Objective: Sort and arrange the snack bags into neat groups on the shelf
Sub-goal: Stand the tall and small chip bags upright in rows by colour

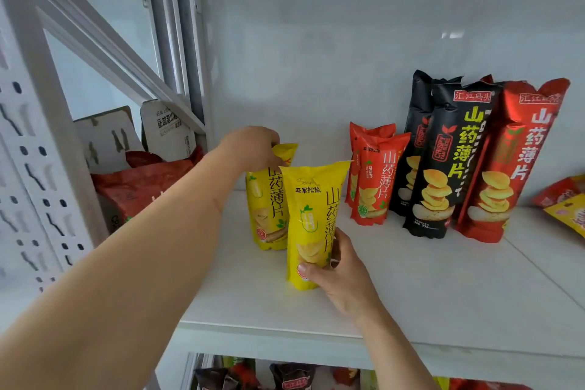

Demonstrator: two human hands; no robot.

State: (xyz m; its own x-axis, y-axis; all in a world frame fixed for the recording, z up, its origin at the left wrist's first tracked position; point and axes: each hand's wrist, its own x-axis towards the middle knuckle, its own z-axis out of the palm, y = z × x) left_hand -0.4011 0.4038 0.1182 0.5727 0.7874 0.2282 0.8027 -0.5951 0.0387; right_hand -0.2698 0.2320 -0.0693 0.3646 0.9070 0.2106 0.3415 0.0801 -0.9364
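The left hand (253, 146) is pinching the crimped top of the rear yellow foil snack bag (267, 209), steadying it upright, while the right hand (340, 275) is gripping the front yellow foil bag (311, 215) low, apparently pairing them on the white shelf (443, 279) beside upright red and black bags (443, 161).

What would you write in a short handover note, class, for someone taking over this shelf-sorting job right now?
Left hand: grips the top of the rear yellow bag.
Right hand: holds the lower part of the front yellow bag.
Both yellow bags stand upright on the shelf, front one overlapping the rear.
Done: small red bags, black bags and a tall red bag stand grouped to the right.
Left: square up the yellow pair; loose packets lie at the far right edge, and a red bag sits beyond the frame on the left.
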